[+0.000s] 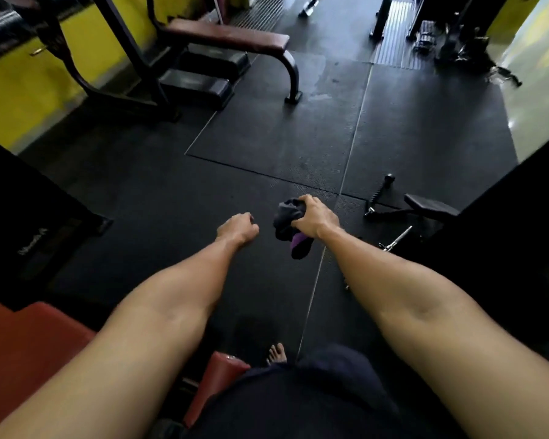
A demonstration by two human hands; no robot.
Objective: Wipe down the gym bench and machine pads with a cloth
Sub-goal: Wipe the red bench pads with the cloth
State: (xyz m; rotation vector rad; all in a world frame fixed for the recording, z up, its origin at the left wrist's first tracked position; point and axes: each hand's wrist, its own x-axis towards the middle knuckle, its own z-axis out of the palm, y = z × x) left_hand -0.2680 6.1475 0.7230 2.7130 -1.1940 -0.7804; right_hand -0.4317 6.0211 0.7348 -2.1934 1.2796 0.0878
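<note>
Covering the gym floor, black rubber mats point(267, 137) run to a yellow wall point(29, 87) and maroon bench point(229, 38). Above them the right hand point(314, 220) grips the dark cloth point(287, 217); the left hand point(238, 228) curls empty.

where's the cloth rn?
Head view, centre-right: the cloth is bunched in the right hand, above the floor mat, beside the left hand.

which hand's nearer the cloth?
Right. The right hand grips the cloth; the left hand is curled just left of it, apart, holding nothing.
</note>
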